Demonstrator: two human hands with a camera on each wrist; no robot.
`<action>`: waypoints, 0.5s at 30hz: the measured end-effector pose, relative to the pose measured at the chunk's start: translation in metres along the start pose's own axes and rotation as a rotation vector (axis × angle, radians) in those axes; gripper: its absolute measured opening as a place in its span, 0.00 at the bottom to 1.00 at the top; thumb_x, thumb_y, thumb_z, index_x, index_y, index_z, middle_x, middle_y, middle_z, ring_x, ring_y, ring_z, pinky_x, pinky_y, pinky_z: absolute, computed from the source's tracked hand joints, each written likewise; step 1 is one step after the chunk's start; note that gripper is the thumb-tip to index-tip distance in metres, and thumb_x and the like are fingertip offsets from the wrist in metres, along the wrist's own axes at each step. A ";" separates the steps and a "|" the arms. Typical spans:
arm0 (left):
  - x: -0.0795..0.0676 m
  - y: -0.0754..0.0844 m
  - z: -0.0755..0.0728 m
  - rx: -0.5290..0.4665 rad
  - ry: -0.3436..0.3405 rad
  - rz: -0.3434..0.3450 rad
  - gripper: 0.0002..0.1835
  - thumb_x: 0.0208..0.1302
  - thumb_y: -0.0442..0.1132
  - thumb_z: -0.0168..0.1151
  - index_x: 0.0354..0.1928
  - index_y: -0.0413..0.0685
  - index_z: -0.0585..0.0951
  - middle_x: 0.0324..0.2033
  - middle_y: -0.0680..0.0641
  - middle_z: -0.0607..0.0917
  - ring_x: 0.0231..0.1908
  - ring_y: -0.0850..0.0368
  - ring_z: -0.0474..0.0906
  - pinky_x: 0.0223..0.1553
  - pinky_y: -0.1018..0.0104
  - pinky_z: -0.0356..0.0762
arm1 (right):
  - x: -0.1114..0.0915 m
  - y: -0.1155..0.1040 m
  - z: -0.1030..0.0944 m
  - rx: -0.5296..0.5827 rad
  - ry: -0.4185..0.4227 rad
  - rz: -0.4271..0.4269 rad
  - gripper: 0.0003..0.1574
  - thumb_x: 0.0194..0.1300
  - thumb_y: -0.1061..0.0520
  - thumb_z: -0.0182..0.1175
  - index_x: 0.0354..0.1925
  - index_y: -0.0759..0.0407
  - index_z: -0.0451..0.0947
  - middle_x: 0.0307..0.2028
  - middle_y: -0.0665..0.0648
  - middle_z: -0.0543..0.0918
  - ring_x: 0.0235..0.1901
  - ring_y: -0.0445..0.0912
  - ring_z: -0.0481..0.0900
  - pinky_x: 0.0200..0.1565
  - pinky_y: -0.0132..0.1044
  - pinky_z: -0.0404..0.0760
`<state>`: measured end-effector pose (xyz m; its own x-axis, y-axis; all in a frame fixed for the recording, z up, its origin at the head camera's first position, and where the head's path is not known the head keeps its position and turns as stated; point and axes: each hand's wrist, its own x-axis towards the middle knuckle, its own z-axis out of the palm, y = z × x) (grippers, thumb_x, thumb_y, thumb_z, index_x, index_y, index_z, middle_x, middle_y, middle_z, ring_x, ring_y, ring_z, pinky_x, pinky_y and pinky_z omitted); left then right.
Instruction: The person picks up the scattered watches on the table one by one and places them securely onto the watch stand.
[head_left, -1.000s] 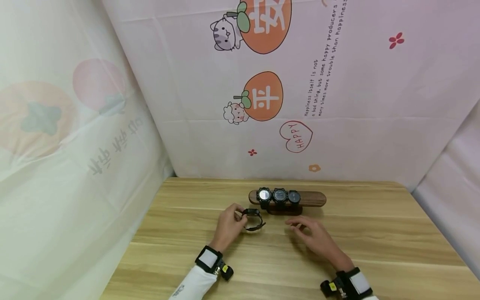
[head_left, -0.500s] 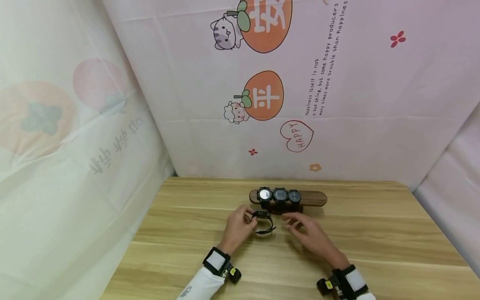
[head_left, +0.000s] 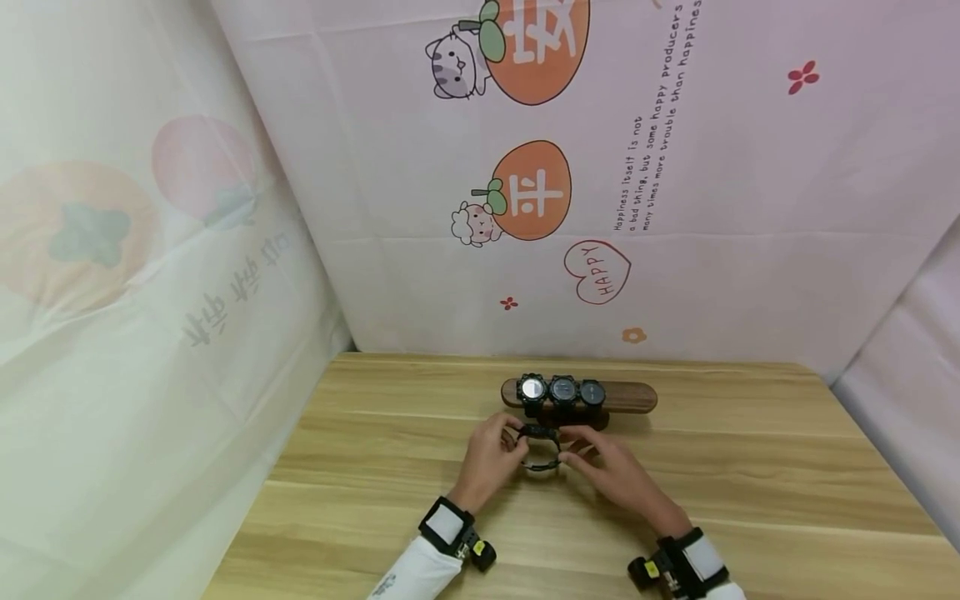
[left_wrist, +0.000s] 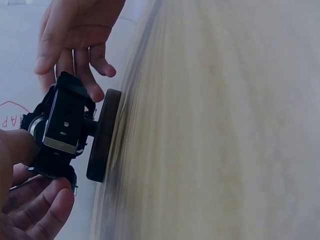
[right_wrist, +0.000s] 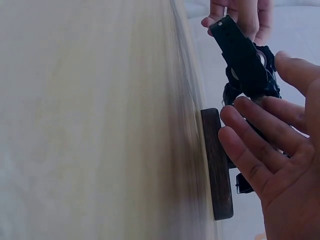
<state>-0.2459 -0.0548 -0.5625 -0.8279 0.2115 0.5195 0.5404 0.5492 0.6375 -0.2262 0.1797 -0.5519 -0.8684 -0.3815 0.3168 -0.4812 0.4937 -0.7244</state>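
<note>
In the head view my left hand [head_left: 487, 460] pinches a black wristwatch [head_left: 540, 432] at its left side, its strap curved into a loop toward me. My right hand [head_left: 617, 473] is at the loop's right side, fingertips right at the strap. The left wrist view shows the strap of the watch [left_wrist: 64, 120] between the left thumb [left_wrist: 20, 146] and fingers. In the right wrist view the right hand's fingers [right_wrist: 260, 135] are spread, fairly straight, close beside the watch [right_wrist: 245, 59]. Just behind, three dark watches [head_left: 563, 390] sit on a wooden display stand [head_left: 630, 397].
The stand's dark base [left_wrist: 106, 135] rests on the wood-grain table [head_left: 750, 467], close to its back edge. A printed white cloth [head_left: 420, 292] hangs behind, with another white cloth [head_left: 247, 392] at the left. Each wrist wears a strapped camera [head_left: 483, 554].
My left hand has carried the watch to the right, in front of the stand. My right hand has come slightly left, so its fingertips now meet the strap's right side.
</note>
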 end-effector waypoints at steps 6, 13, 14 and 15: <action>0.001 0.001 0.004 0.023 0.019 0.031 0.10 0.57 0.34 0.65 0.41 0.49 0.78 0.34 0.55 0.80 0.27 0.69 0.74 0.24 0.80 0.76 | 0.003 -0.003 0.001 0.005 -0.015 0.058 0.33 0.67 0.41 0.59 0.64 0.54 0.70 0.49 0.48 0.80 0.43 0.40 0.79 0.44 0.39 0.83; 0.001 0.001 0.008 0.025 0.003 0.034 0.10 0.60 0.36 0.63 0.43 0.53 0.77 0.37 0.58 0.79 0.28 0.70 0.73 0.27 0.82 0.76 | 0.003 0.000 0.003 -0.030 0.008 0.082 0.31 0.64 0.45 0.63 0.62 0.53 0.72 0.49 0.48 0.79 0.41 0.40 0.79 0.43 0.38 0.83; 0.001 0.001 0.008 0.020 0.005 0.040 0.10 0.60 0.36 0.63 0.43 0.52 0.77 0.37 0.58 0.79 0.28 0.70 0.74 0.27 0.81 0.76 | 0.003 0.001 0.003 -0.041 0.011 0.074 0.31 0.64 0.45 0.63 0.62 0.53 0.72 0.49 0.48 0.79 0.41 0.40 0.79 0.43 0.38 0.83; 0.001 0.002 0.008 0.011 0.005 0.041 0.10 0.60 0.36 0.63 0.43 0.52 0.77 0.36 0.57 0.79 0.28 0.69 0.74 0.27 0.81 0.76 | 0.003 0.002 0.003 -0.044 0.014 0.063 0.31 0.64 0.45 0.63 0.62 0.53 0.72 0.49 0.48 0.79 0.41 0.41 0.80 0.42 0.38 0.83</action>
<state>-0.2471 -0.0469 -0.5658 -0.8040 0.2298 0.5484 0.5724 0.5490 0.6091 -0.2293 0.1770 -0.5537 -0.8987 -0.3375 0.2801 -0.4298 0.5507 -0.7156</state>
